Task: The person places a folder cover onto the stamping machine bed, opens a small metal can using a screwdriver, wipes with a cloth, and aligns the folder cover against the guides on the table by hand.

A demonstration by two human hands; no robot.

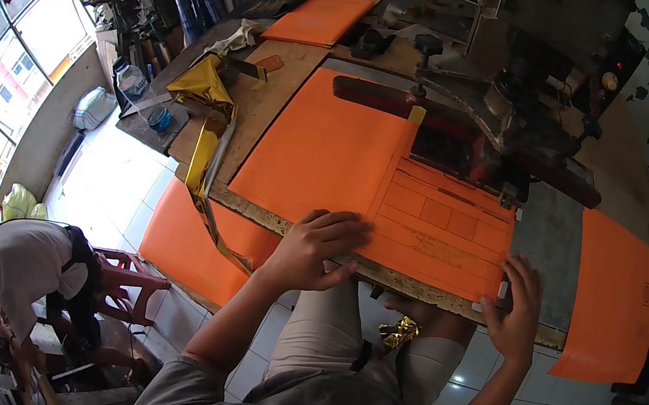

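A: Hands?
B: Left hand (318,249), bare: open, palm down, fingers spread on the sheet's near edge at 7 o'clock. Right hand (516,308), bare: thumb and fingers parted, at the near right corner, 4 o'clock; no closed grip visible.

A: Item beneath them?
B: One flat, bright orange sheet of paper or thin card (326,138), plain to the left, ruled with dark printed lines to the right. Lies on the worktable with the worn, speckled front edge (414,283), its far right part at the press.

A: Handling?
B: Judged light and flexible, fairly smooth, apt to slide; likely to crease if pinched mid-panel. Best held by flat fingers on the near edge and a light thumb-and-finger hold at the right corner, clear of the press.

A: Surroundings?
B: At 1 o'clock, a dark metal press with a red-brown bar (500,103). At 10 o'clock, crumpled shiny gold foil (206,81). At 11, a flat orange pile (321,17). Between 3 and 4, a loose orange sheet overhanging the edge (612,302).
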